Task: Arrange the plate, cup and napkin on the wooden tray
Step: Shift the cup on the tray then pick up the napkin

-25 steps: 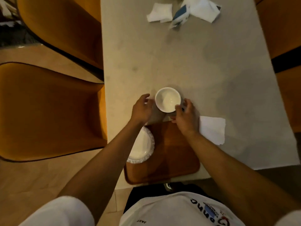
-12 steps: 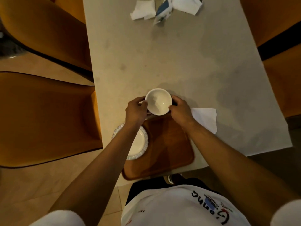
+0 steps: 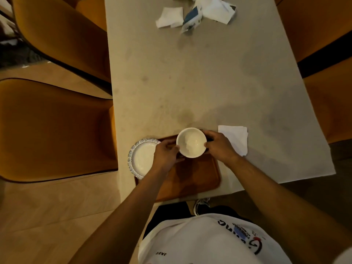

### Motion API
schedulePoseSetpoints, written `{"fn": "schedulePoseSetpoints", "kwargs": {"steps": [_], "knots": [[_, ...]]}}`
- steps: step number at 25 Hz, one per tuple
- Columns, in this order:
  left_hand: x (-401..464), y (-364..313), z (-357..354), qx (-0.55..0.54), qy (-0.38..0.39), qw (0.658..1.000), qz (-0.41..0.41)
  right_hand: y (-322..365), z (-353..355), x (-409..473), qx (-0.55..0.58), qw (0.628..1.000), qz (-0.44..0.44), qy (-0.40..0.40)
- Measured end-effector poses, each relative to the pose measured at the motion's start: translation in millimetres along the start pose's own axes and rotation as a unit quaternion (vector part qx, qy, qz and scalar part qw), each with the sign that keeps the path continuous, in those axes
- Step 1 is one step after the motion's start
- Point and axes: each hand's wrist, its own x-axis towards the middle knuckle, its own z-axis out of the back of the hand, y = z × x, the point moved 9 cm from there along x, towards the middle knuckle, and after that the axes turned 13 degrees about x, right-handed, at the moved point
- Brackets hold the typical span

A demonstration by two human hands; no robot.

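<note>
A white cup (image 3: 191,142) is held over the far edge of the wooden tray (image 3: 196,176). My left hand (image 3: 164,154) grips its left side and my right hand (image 3: 219,147) grips its right side. A white plate with a patterned rim (image 3: 141,158) lies on the tray's left edge, partly overhanging it and partly under my left wrist. A folded white napkin (image 3: 236,139) lies on the table just right of my right hand, off the tray.
The pale table (image 3: 200,82) carries crumpled napkins (image 3: 169,17) and a torn blue-and-white packet (image 3: 192,18) at its far end. Orange chairs (image 3: 53,128) stand along the left, and more at the right (image 3: 327,103). The tray overhangs the near table edge.
Both hands have carried the cup from the table just beyond the tray toward me, over the tray's far edge. The plate and the napkin have not moved.
</note>
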Motion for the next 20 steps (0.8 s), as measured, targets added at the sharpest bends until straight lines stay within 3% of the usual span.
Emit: {"fn": "schedulePoseSetpoints", "kwargs": {"steps": [20], "knots": [[6.6,-0.7,-11.8,-0.004,0.004,1.000,0.028,6.4,8.7,14.6,-0.024,1.000,-0.001,0.001]]}}
